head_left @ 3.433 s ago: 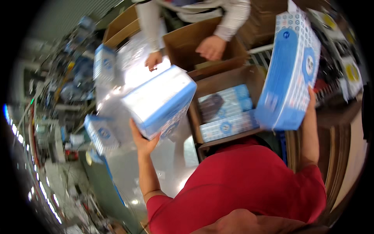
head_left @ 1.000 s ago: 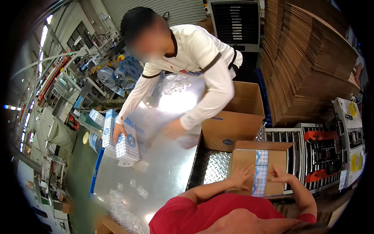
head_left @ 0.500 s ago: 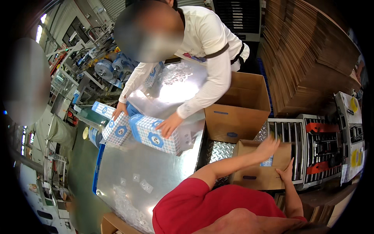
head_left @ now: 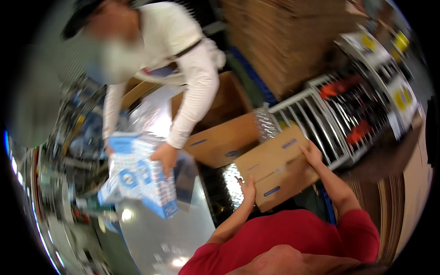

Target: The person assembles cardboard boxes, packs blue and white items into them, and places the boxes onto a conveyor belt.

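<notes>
A brown cardboard box [head_left: 268,161] with its top flaps folded down is between my two hands, at an angle in front of my red shirt. My left hand [head_left: 248,190] presses on its left side, fingers pointing up along the edge. Against the right end, my right hand [head_left: 312,155] grips the box near its corner. The box's underside and what is inside are hidden. Just beyond it stands a larger cardboard carton [head_left: 224,133] with its top uncovered.
Across the metal table [head_left: 160,233], a co-worker in white holds blue-and-white patterned boxes [head_left: 137,172]. A roller conveyor [head_left: 316,123] with red parts runs to the right. Tall stacks of flat cardboard [head_left: 279,46] rise behind it. Small clear pieces lie on the table.
The flaps of my box have come down over the contents. My left hand has moved from above the opening to the box's left side. The view has turned, and the co-worker has gathered the patterned boxes.
</notes>
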The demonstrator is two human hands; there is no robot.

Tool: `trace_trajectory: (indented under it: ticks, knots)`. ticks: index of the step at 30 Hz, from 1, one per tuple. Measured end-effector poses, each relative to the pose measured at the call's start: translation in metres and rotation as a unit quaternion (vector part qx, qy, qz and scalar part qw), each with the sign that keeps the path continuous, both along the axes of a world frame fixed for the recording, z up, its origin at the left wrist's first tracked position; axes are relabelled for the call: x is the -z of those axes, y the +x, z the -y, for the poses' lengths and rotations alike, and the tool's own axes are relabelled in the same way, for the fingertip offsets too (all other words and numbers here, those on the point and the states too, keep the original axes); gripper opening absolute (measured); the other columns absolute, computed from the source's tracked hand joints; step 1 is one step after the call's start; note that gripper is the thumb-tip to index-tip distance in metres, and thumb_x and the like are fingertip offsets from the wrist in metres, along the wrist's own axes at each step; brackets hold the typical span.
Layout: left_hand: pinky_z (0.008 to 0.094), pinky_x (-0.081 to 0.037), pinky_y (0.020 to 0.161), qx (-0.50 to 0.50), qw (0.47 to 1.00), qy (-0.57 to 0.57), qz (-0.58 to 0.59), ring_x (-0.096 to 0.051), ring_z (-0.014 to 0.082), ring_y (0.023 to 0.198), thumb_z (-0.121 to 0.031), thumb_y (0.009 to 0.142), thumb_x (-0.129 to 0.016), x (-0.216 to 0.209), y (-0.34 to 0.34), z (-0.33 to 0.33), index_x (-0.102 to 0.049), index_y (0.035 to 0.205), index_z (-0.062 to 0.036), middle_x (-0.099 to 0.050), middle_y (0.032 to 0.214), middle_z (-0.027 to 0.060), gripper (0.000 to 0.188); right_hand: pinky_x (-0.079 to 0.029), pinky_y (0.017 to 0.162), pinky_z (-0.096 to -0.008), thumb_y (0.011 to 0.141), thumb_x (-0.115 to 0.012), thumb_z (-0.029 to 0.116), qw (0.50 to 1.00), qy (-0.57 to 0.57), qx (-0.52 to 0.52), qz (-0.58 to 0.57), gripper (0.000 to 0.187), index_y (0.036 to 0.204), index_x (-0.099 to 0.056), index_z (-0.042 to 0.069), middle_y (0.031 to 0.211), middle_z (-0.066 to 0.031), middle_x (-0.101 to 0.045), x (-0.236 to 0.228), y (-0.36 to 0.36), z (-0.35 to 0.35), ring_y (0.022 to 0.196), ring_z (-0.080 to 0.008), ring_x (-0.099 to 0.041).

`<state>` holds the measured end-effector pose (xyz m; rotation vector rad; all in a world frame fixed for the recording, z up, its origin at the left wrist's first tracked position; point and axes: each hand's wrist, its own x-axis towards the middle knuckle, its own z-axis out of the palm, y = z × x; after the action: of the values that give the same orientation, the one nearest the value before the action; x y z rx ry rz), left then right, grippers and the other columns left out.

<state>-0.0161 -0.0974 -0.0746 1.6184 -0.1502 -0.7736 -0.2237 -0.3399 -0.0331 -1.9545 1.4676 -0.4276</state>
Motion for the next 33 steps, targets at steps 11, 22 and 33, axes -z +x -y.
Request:
trace_trajectory:
  ticks: [11, 22, 33]
  knots:
    - [0.0402, -0.034, 0.102, 0.084, 0.955, -0.085, -0.270, -0.038, 0.0251, 0.122, -0.003, 0.090, -0.050, -0.055, -0.126, 0.173, -0.020, 0.139, -0.0113, -0.033, 0.137, 0.0092, 0.058, -0.031, 0.104, -0.0407, 0.084, -0.054, 0.029, 0.953, -0.277, -0.057, -0.107, 0.052, 0.130, -0.044, 0.008, 0.137, -0.0164, -0.039, -0.020, -0.066, 0.187, 0.126, -0.0308, -0.037]
    - [0.0417, -0.031, 0.102, 0.131, 0.971, -0.194, 0.042, -0.039, 0.0339, 0.121, 0.001, 0.085, -0.048, -0.054, -0.277, 0.445, -0.011, 0.140, -0.0009, -0.031, 0.136, 0.0234, 0.066, -0.024, 0.108, -0.0411, 0.086, -0.049, 0.020, 0.972, -0.227, 0.029, -0.043, 0.051, 0.131, -0.039, 0.000, 0.138, -0.0193, -0.034, -0.029, -0.164, 0.238, 0.130, -0.0328, -0.029]
    - [0.0347, -0.042, 0.091, 0.573, 0.808, 0.059, -0.122, -0.049, 0.0234, 0.113, -0.062, 0.090, -0.030, 0.054, -0.178, 0.352, -0.028, 0.140, -0.0074, -0.047, 0.130, 0.0131, 0.074, -0.051, 0.066, -0.0370, 0.079, -0.063, 0.018, 0.989, 0.046, 0.117, 0.076, 0.017, 0.092, -0.065, 0.007, 0.088, -0.0109, -0.065, -0.059, -0.244, -0.188, 0.079, -0.0279, -0.063]
